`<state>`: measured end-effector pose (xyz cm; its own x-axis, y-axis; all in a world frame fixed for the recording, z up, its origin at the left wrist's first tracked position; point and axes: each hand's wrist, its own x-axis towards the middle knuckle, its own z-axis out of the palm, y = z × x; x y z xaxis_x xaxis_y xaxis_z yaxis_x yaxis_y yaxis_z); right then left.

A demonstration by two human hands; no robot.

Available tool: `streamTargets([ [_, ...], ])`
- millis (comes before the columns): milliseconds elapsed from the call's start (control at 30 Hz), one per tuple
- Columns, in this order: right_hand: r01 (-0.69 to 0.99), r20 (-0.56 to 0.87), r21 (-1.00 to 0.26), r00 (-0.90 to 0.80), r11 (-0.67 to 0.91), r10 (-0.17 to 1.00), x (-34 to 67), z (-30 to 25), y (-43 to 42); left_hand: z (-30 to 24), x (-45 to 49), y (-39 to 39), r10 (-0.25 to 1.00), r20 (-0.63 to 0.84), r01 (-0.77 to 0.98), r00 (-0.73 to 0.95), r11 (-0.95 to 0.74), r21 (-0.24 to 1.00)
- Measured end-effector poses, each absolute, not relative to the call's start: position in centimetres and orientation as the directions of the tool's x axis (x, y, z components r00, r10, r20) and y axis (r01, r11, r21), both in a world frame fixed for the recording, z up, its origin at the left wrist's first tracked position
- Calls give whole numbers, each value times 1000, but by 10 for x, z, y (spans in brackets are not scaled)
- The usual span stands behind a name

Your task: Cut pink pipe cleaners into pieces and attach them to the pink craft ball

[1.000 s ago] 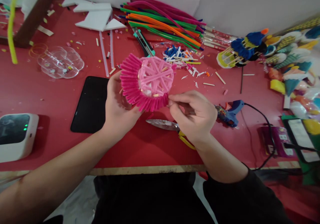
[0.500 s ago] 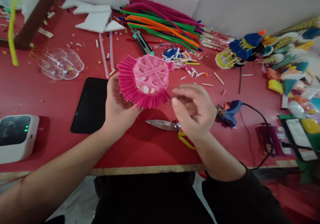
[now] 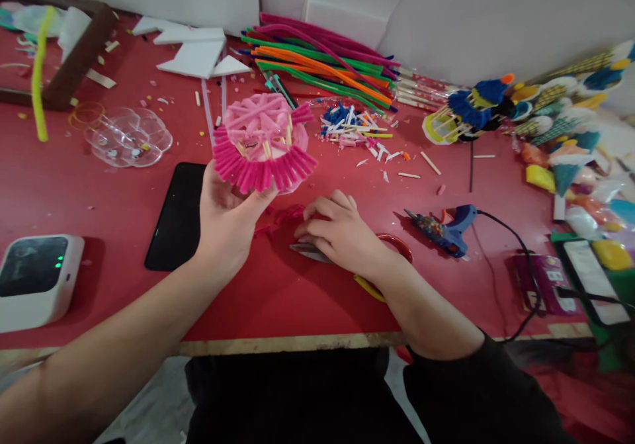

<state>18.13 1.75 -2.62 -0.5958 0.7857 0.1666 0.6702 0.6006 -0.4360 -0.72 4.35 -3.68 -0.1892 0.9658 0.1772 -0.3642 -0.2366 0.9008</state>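
The left hand (image 3: pixel 227 219) grips a pink fringed craft piece (image 3: pixel 265 175) from below and the near left side, its thumb pressed against the underside of the fringe; the other fingers are largely hidden behind the piece. The piece is held raised in front of the person, left of centre. It is short and drum-like, its woven top facing up and tilted toward the camera. Its central axis leans, running from a pale pink ring at lower right to the woven top at upper left, with small wooden sticks visible between. The fringe strands fan out, mainly toward the person and to the left. The right hand (image 3: pixel 344 229) is lowered, palm down, fingers bent and close together over loose pink strands (image 3: pixel 288 214) and a pair of scissors (image 3: pixel 311 253); whether the fingers pinch anything cannot be determined. The scissors lie lengthwise from left to right, tip to the left, yellow and red handles to the right, partly covered by the hand and forearm. Right of that hand, a blue glue gun (image 3: pixel 446 231) points its nozzle left. A black slab (image 3: pixel 173 222) lies just beside the left hand. Farther back on the red table (image 3: pixel 297 302) are offcuts (image 3: pixel 352 126) and coloured pipe cleaners (image 3: pixel 322 60).
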Motion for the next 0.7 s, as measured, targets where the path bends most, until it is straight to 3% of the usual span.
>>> streamTargets([
  [133,659,338,-457,-493,598,802,180,-25,19,-37,-7,42,966,161,-358,-200,-225,906],
  [300,574,678,-530,-155,624,718,183,-9,12,-38,-8,42,972,175,-344,-159,-220,913],
  [467,530,659,-648,31,546,752,182,-3,5,-45,-6,42,950,263,-286,-167,-302,909],
  [700,527,641,-643,-28,556,767,181,-5,6,-49,-9,38,956,282,-243,-85,-294,924],
])
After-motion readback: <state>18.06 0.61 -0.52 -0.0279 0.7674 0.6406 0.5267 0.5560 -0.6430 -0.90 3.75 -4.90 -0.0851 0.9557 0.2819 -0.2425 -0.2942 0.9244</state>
